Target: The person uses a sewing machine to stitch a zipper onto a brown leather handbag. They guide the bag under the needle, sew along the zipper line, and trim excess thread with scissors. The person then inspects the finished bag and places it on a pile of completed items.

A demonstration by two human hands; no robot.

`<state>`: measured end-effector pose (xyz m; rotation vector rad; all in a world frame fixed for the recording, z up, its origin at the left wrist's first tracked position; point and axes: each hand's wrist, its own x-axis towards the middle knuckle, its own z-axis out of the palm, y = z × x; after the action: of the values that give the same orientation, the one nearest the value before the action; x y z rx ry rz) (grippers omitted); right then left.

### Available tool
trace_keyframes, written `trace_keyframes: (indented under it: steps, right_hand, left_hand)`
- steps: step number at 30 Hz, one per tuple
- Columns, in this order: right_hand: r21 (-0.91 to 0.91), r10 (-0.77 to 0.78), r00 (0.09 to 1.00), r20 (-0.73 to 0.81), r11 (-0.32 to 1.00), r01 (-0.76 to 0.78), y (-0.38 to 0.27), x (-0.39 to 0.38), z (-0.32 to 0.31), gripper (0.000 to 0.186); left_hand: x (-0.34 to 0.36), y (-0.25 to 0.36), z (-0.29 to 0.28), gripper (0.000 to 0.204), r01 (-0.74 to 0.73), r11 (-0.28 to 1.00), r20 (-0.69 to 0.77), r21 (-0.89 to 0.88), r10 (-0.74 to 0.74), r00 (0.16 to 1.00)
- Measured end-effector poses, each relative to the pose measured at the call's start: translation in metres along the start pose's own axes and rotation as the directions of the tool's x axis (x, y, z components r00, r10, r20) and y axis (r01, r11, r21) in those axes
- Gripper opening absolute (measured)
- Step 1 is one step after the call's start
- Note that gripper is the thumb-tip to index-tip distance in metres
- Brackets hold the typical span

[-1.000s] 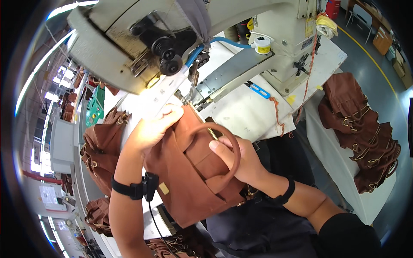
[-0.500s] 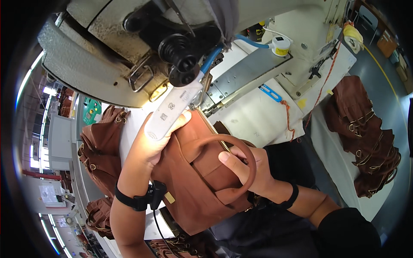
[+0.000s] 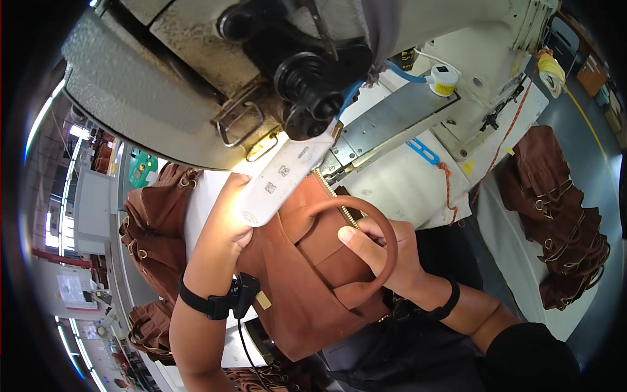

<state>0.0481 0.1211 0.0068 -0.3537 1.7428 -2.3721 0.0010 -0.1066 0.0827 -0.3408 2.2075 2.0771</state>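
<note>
Brown leather handbag (image 3: 294,300) lies just my side of the grey steel sewing-machine bed (image 3: 392,124), gold-toothed zip (image 3: 351,219) slanting from it to my gripping right hand (image 3: 409,260), my left hand (image 3: 231,206) nearer, its grip hidden.

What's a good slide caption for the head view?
Right hand holding a brown handbag along its zipper beside a sewing machine.

The white tabletop (image 3: 385,196) carries an industrial sewing machine (image 3: 418,26). Blue thread snips (image 3: 423,151) lie beside its base, an orange cord (image 3: 448,186) trailing from them. At right, a separate white-covered surface (image 3: 506,238) bears overlapping brown leather handbags (image 3: 558,209).
</note>
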Motion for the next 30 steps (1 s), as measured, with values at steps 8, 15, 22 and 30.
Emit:
trace_keyframes:
  steps: [8, 15, 22, 30]
  right_hand:
    - [-0.073, -0.057, 0.998, -0.015, 0.996, 0.056, 0.005, 0.001, 0.003, 0.041]
    - [-0.081, -0.021, 0.998, -0.056, 0.997, 0.017, 0.002, 0.015, 0.010, 0.041]
    - [-0.085, -0.072, 0.996, -0.052, 0.994, 0.067, 0.006, 0.031, 0.016, 0.029]
    - [-0.057, -0.008, 0.998, -0.056, 0.998, 0.005, 0.022, 0.032, 0.015, 0.028]
  left_hand:
    - [0.002, -0.002, -0.006, 0.028, -0.001, 1.000, 0.035, -0.005, 0.002, 0.999]
    - [0.017, 0.005, -0.009, 0.037, -0.009, 1.000, 0.104, 0.028, 0.006, 0.995]
    - [0.041, 0.006, -0.021, 0.038, 0.076, 0.995, 0.109, 0.058, -0.082, 0.991]
    - [0.069, 0.001, -0.019, 0.035, -0.008, 0.970, 0.130, 0.241, -0.024, 0.991]
